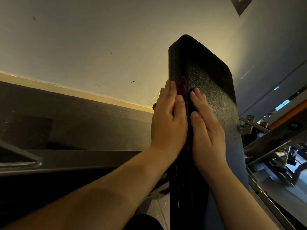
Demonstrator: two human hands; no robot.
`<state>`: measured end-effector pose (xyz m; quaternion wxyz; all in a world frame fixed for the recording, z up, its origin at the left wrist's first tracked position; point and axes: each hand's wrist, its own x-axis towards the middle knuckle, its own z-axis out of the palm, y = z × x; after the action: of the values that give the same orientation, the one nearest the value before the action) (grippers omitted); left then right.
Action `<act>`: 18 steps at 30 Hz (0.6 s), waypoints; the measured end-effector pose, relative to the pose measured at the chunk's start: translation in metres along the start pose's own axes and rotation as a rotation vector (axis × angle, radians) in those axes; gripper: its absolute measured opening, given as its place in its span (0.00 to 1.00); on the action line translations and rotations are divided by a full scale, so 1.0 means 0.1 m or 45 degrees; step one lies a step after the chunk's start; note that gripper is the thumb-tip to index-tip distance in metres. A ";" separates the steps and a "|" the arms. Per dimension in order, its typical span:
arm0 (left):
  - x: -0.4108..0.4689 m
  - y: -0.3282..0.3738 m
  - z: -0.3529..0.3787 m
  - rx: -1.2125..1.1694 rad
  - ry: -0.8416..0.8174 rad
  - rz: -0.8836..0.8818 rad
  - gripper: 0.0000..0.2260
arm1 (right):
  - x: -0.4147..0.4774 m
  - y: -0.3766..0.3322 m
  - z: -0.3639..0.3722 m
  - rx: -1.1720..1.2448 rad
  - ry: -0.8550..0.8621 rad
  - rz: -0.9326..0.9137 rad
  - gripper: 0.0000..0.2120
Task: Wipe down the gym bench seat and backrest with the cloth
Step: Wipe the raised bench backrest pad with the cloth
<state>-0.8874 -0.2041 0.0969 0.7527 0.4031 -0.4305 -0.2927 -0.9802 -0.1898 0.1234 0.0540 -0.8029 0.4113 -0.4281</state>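
The black textured backrest (211, 75) of the gym bench rises upright in the middle of the view, ending in a rounded top. My left hand (168, 117) lies flat, fingers straight, on the backrest's left side edge, pressing a dark reddish cloth (182, 85) that shows only above the fingertips and as a small corner left of the hand. My right hand (206, 125) lies flat with straight fingers on the backrest's front face, right beside the left hand. The seat is not visible.
A pale wall (99, 47) with a tan skirting strip stands behind the bench. A dark rubber floor (83, 122) and a black metal frame beam (66, 160) lie at the left. Metal machine parts (274, 146) with bolts crowd the right.
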 end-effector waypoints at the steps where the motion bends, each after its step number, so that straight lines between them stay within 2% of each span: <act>1: -0.12 -0.02 -0.02 -0.068 -0.029 0.018 0.21 | 0.00 0.00 0.00 -0.009 0.003 -0.003 0.23; 3: -0.56 -0.12 -0.06 -0.140 -0.084 0.045 0.21 | 0.00 0.00 0.00 -0.023 0.013 -0.009 0.22; 6: -1.09 -0.22 -0.11 -0.032 -0.075 -0.018 0.22 | 0.00 0.00 -0.01 -0.025 0.011 -0.001 0.22; 13: -0.33 -0.17 -0.06 -0.174 -0.024 -0.035 0.19 | 0.00 -0.02 0.01 -0.040 0.006 0.016 0.23; 18: -0.93 -0.30 -0.16 -0.125 -0.063 0.080 0.19 | 0.00 -0.02 0.01 -0.043 0.012 0.013 0.22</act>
<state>-0.9187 -0.1402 0.0282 0.7696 0.3446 -0.4465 -0.2996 -0.9781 -0.1888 0.1240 0.0407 -0.7995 0.4226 -0.4248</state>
